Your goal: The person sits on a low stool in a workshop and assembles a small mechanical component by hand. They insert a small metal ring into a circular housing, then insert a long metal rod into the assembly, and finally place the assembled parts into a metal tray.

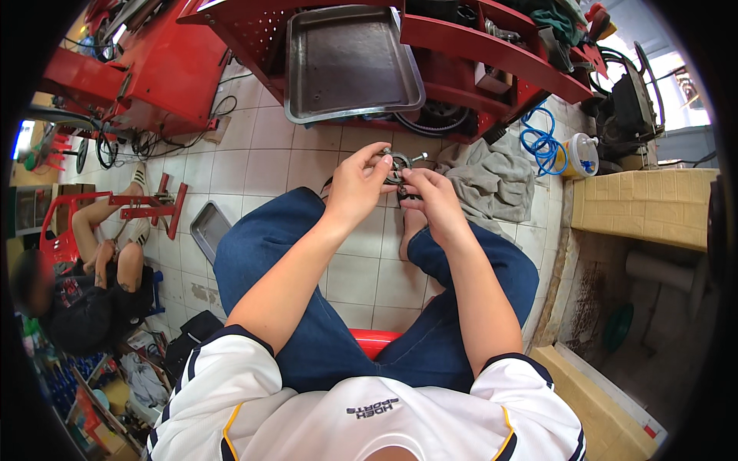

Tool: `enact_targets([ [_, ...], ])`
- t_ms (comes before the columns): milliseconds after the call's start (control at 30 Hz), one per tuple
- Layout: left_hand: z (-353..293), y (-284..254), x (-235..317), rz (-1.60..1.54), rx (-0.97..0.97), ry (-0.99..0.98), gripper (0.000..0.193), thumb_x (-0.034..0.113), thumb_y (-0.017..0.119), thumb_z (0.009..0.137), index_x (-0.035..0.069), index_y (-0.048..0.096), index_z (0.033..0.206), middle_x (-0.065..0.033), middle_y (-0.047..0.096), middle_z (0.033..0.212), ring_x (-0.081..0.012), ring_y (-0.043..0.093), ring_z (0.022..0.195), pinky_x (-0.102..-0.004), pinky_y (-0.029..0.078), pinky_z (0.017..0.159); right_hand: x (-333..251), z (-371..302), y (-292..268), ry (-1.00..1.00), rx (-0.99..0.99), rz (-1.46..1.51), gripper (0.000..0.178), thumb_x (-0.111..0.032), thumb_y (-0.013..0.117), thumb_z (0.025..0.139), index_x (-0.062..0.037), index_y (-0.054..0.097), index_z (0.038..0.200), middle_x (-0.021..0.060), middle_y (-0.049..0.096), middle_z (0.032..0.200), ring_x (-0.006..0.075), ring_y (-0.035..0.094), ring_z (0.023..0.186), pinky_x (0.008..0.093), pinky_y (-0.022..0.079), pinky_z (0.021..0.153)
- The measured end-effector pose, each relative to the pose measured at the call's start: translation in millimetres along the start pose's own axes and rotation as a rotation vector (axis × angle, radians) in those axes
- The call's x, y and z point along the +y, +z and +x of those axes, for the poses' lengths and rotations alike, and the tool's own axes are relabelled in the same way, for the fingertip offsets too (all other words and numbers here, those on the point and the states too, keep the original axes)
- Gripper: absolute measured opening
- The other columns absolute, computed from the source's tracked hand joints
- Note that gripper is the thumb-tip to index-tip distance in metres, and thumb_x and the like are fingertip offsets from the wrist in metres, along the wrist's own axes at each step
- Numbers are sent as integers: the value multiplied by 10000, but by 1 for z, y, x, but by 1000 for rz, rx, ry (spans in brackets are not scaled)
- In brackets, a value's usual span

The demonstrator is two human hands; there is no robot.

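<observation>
Between my hands, above the tiled floor, is a small round metal part [399, 163], ring-like, with a bolt or stem sticking out at its right. My left hand [360, 180] grips its left side with thumb and fingers. On its right and lower edge, my right hand [433, 196] pinches it, fingers bent. A small dark piece shows beneath the ring by the right fingertips; what it is I cannot make out. Fingers hide much of the part.
Ahead is a metal tray [350, 61] on a red rack [492, 46]. A grey cloth [492, 180] lies right of my hands, near a blue coiled hose [542, 138] and a white tub [578, 156]. At left are a smaller tray [209, 225] and a seated person [92, 284].
</observation>
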State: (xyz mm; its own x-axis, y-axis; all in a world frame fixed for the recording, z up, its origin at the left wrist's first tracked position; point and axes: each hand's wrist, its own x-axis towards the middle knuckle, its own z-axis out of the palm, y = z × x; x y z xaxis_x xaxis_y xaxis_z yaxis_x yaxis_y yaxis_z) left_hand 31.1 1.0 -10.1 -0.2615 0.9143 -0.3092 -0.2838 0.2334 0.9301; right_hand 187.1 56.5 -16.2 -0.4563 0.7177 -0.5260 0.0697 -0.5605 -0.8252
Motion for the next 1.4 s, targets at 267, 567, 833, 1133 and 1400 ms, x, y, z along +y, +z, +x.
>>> enact_targets([
  [267,-4,7,-10,83,15,14,377,108,547,1040,-46,519,1384,-92,632,1109,-151,666,1011,-297,624,857,15,8,2,-60,38,73,114,-191,691,951,-91,648,914,-46,583,850,48,555,799,240,482,725],
  [567,-11,8,-17,-49,107,-184,427,194,583,1034,7,516,1411,-107,641,1218,-167,623,1123,-344,546,908,26,13,9,-78,99,11,130,-183,670,963,-64,692,1011,-16,697,946,71,602,868,244,460,752],
  [833,-6,-6,0,-84,142,-379,280,293,588,1040,56,598,1188,-68,691,1110,-149,662,1004,-359,548,838,21,10,7,-111,-5,-51,154,-189,661,977,-44,689,1021,3,718,981,67,613,884,242,462,780],
  [1133,4,-11,-21,251,48,25,208,198,559,1048,-7,568,1083,-85,709,863,-118,632,715,-279,505,641,12,18,-3,-286,-66,-148,151,-135,623,995,10,640,954,36,703,914,79,605,827,243,473,757],
  [1400,6,-16,-12,248,-76,-83,189,169,495,1079,11,517,1181,-100,685,1010,-139,667,877,-269,545,712,11,18,-7,-312,-62,-260,178,-153,605,1006,16,623,956,21,663,863,75,569,797,245,460,731],
])
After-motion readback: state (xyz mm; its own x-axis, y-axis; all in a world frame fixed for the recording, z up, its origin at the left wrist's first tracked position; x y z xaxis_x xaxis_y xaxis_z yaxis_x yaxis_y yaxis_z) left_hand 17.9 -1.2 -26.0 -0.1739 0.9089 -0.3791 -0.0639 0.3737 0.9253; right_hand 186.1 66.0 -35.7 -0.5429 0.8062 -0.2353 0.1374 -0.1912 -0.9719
